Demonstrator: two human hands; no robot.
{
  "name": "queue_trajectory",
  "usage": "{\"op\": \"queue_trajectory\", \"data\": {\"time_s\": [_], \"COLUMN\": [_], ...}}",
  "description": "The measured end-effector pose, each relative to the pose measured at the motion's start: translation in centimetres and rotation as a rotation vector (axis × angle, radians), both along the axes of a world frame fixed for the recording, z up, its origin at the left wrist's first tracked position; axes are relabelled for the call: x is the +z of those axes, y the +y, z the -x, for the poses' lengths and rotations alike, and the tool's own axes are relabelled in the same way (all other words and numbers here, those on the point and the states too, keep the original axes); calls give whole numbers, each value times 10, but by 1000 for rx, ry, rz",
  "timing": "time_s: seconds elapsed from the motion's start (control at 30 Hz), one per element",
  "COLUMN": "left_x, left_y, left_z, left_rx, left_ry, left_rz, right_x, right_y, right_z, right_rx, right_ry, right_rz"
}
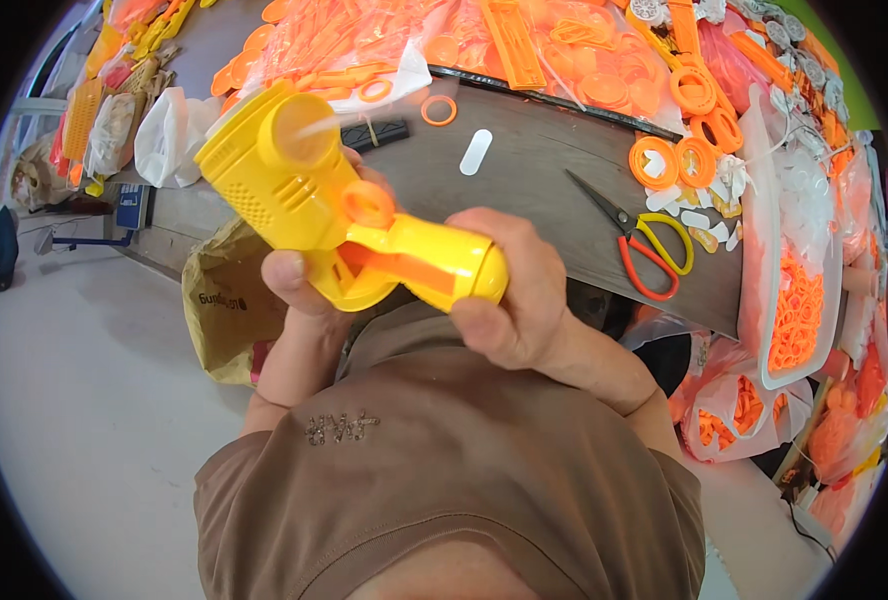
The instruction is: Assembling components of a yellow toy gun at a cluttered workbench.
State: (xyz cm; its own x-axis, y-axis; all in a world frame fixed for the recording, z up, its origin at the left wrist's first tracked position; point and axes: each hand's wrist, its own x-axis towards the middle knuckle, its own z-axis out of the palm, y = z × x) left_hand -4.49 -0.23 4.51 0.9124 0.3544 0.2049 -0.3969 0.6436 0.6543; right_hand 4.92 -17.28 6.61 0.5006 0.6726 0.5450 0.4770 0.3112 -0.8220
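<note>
A glossy yellow plastic housing [279,190] is held up in front of my chest, tilted. It has a round tube opening, rows of small dimples and a rounded handle with an orange strip [419,270]. An orange ring [368,203] sits at the joint between body and handle. My right hand [524,285] is closed around the handle's rounded end, thumb on the near side. My left hand [299,283] grips the lower edge of the body with the thumb in front; most of its fingers are hidden behind the housing.
Scissors [636,240] with red and yellow handles lie on the dark table [534,215], near a white oval piece [476,152] and a loose orange ring [439,110]. Orange parts [604,60] pile up behind. A clear bin [799,310] stands right, a brown paper bag [226,310] lower left.
</note>
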Motion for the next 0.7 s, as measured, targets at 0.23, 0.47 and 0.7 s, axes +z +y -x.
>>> {"op": "queue_trajectory", "data": {"time_s": [0.23, 0.47, 0.7], "left_x": [16, 6, 9], "left_y": [-6, 12, 43], "left_z": [17, 6, -9], "left_rx": [117, -90, -111], "left_ry": [189, -161, -344], "left_rz": [-225, -253, -160], "right_x": [-22, -15, -17], "right_y": [4, 4, -2], "right_z": [-9, -5, -4], "right_rx": [117, -45, -46], "right_ry": [27, -315, -330], "right_rz": [-123, -135, 4]}}
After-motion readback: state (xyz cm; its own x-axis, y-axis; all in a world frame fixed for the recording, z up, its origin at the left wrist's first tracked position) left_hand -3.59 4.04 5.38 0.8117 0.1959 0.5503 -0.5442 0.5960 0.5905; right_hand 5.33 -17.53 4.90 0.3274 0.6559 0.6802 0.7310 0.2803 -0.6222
